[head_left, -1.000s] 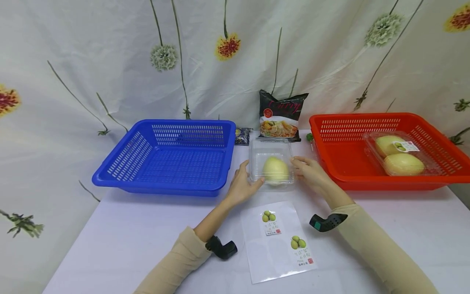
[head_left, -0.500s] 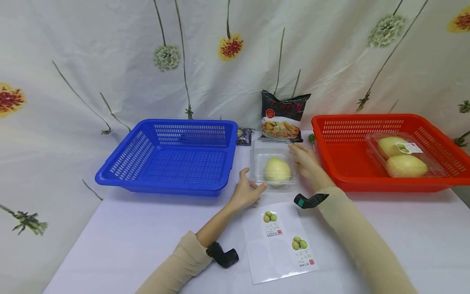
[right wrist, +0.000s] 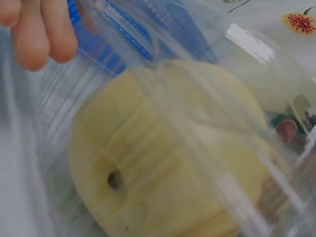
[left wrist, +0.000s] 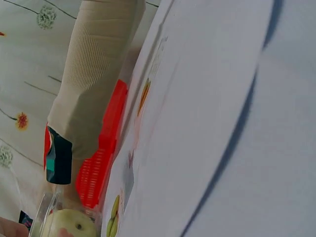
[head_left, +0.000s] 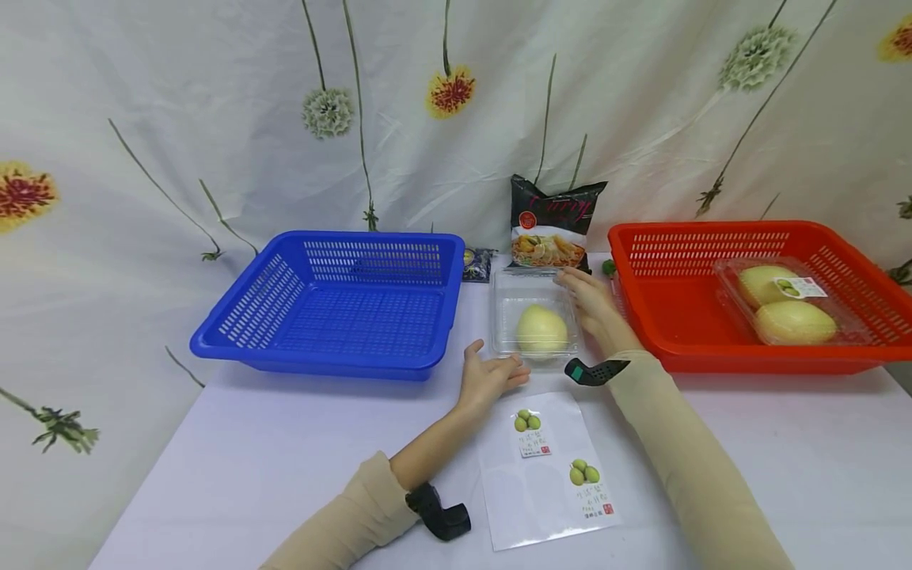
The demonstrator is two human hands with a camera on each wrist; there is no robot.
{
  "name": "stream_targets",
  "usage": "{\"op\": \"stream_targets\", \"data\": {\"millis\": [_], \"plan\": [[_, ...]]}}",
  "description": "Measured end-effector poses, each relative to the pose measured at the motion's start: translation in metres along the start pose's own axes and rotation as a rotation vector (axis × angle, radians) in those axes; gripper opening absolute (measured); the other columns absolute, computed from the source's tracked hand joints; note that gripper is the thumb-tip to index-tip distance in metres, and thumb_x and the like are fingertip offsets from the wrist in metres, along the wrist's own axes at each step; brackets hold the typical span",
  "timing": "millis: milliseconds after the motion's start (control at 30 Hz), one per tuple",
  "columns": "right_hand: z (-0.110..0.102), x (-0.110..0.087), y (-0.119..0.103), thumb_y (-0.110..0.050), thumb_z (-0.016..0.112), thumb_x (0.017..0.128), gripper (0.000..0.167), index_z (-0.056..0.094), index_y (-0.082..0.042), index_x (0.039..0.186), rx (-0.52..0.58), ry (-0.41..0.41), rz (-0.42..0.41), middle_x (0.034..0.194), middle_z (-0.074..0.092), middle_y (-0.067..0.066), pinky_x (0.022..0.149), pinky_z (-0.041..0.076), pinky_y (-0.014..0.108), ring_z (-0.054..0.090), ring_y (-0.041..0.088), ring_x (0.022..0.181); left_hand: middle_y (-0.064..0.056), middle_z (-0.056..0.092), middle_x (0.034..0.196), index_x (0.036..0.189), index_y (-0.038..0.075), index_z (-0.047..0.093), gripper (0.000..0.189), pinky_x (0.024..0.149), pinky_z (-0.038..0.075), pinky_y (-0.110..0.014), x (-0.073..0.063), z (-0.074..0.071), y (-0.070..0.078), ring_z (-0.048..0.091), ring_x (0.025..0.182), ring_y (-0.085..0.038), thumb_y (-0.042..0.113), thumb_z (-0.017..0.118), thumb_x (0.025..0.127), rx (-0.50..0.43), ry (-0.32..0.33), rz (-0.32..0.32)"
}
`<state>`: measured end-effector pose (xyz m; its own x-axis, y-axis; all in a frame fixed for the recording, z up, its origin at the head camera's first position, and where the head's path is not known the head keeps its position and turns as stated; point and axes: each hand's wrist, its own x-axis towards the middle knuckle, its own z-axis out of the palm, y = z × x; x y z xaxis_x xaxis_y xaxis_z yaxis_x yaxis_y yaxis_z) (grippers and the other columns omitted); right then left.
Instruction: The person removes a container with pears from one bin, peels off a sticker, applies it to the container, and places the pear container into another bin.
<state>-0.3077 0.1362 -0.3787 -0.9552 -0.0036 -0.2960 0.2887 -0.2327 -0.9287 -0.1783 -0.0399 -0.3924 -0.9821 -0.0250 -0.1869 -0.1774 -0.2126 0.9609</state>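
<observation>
A clear plastic clamshell box stands in the middle with one pale yellow pear inside. Ribbed plastic covers the pear in the right wrist view. My left hand is just in front of the box's near left corner, fingers extended and spread, gripping nothing. Along the box's right side lies my right hand, its extended fingertips at the back right corner. Its thumb is hidden in the head view. In the right wrist view, fingertips of the left hand show beyond the plastic.
Nearer the person lies a white sheet with two pear-picture labels. A blue basket stands left; a red basket at right holds a labelled clear box of two pears. Behind are a black noodle packet and a small dark packet.
My left hand has drawn back from the box's near left corner toward the person. My right hand has slid from the box's right edge to its back right corner, fingers straightening.
</observation>
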Motion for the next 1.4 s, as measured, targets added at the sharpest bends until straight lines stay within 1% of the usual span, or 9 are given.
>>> {"op": "stream_targets", "data": {"millis": [200, 400, 500, 633, 767, 933, 1100, 1200, 1400], "plan": [[0.000, -0.001, 0.000, -0.014, 0.054, 0.094, 0.059, 0.030, -0.008, 0.148, 0.030, -0.013, -0.023, 0.155, 0.020, 0.005, 0.116, 0.010, 0.037, 0.015, 0.022, 0.140, -0.033, 0.059, 0.108, 0.144, -0.007, 0.010, 0.074, 0.076, 0.055, -0.030, -0.003, 0.005, 0.001, 0.069, 0.086, -0.029, -0.004, 0.058, 0.087, -0.044, 0.029, 0.018], [-0.001, -0.008, -0.002, -0.012, 0.051, 0.095, 0.060, 0.026, -0.008, 0.149, 0.064, -0.023, -0.044, 0.155, 0.020, 0.008, 0.116, 0.008, 0.035, 0.015, 0.022, 0.142, -0.022, 0.063, 0.100, 0.141, -0.007, 0.017, 0.072, 0.079, 0.055, -0.029, 0.000, 0.004, 0.002, 0.070, 0.078, -0.022, 0.000, 0.063, 0.085, -0.063, 0.109, 0.033], [-0.001, -0.012, 0.000, -0.016, 0.051, 0.096, 0.060, 0.025, -0.011, 0.149, 0.050, 0.022, -0.051, 0.153, 0.026, 0.010, 0.115, 0.015, 0.036, 0.023, 0.023, 0.140, -0.015, 0.062, 0.097, 0.140, -0.005, 0.020, 0.072, 0.081, 0.054, -0.029, 0.002, 0.002, 0.003, 0.068, 0.073, -0.016, 0.005, 0.065, 0.084, -0.041, 0.148, 0.054], [0.000, -0.018, 0.007, -0.019, 0.053, 0.095, 0.057, 0.031, -0.013, 0.148, 0.013, 0.138, -0.087, 0.145, 0.038, 0.012, 0.097, 0.039, 0.028, 0.043, 0.020, 0.121, -0.007, 0.058, 0.095, 0.139, -0.003, 0.024, 0.072, 0.083, 0.051, -0.027, 0.007, 0.001, 0.005, 0.063, 0.068, -0.008, 0.009, 0.067, 0.082, -0.010, 0.213, 0.093], [0.001, -0.025, 0.015, -0.020, 0.055, 0.094, 0.056, 0.035, -0.012, 0.146, 0.014, 0.228, -0.115, 0.139, 0.044, 0.012, 0.075, 0.042, 0.021, 0.049, 0.013, 0.102, -0.004, 0.053, 0.089, 0.136, -0.004, 0.027, 0.072, 0.073, 0.049, -0.021, 0.012, 0.004, 0.006, 0.055, 0.067, -0.006, 0.006, 0.069, 0.079, -0.064, 0.273, 0.163], [0.002, -0.033, 0.022, -0.017, 0.056, 0.093, 0.055, 0.037, -0.008, 0.144, 0.026, 0.289, -0.147, 0.131, 0.047, 0.011, 0.069, 0.045, 0.017, 0.050, 0.009, 0.088, -0.007, 0.048, 0.096, 0.137, -0.005, 0.027, 0.076, 0.068, 0.044, -0.017, 0.017, 0.007, 0.009, 0.050, 0.083, -0.014, 0.006, 0.072, 0.077, -0.036, 0.315, 0.227], [0.004, -0.048, 0.025, -0.010, 0.055, 0.091, 0.052, 0.040, -0.001, 0.140, -0.007, 0.319, -0.198, 0.112, 0.047, 0.007, 0.066, 0.047, 0.016, 0.047, 0.007, 0.078, -0.017, 0.048, 0.114, 0.140, -0.007, 0.026, 0.083, 0.084, 0.045, -0.031, 0.022, 0.010, 0.012, 0.047, 0.102, -0.027, 0.009, 0.074, 0.074, 0.023, 0.330, 0.274], [0.006, -0.059, 0.026, -0.006, 0.056, 0.090, 0.052, 0.041, 0.003, 0.138, -0.035, 0.328, -0.215, 0.102, 0.044, 0.005, 0.060, 0.046, 0.014, 0.046, 0.005, 0.067, -0.022, 0.044, 0.128, 0.141, -0.007, 0.025, 0.087, 0.097, 0.040, -0.041, 0.025, 0.011, 0.015, 0.042, 0.114, -0.032, 0.012, 0.075, 0.073, 0.044, 0.321, 0.283], [0.006, -0.080, 0.028, -0.001, 0.056, 0.087, 0.051, 0.042, 0.008, 0.135, -0.082, 0.310, -0.228, 0.093, 0.042, 0.005, 0.054, 0.045, 0.012, 0.045, 0.002, 0.057, -0.021, 0.037, 0.143, 0.143, -0.005, 0.024, 0.090, 0.108, 0.028, -0.043, 0.029, 0.010, 0.018, 0.035, 0.125, -0.035, 0.014, 0.076, 0.073, 0.097, 0.282, 0.283]]}}
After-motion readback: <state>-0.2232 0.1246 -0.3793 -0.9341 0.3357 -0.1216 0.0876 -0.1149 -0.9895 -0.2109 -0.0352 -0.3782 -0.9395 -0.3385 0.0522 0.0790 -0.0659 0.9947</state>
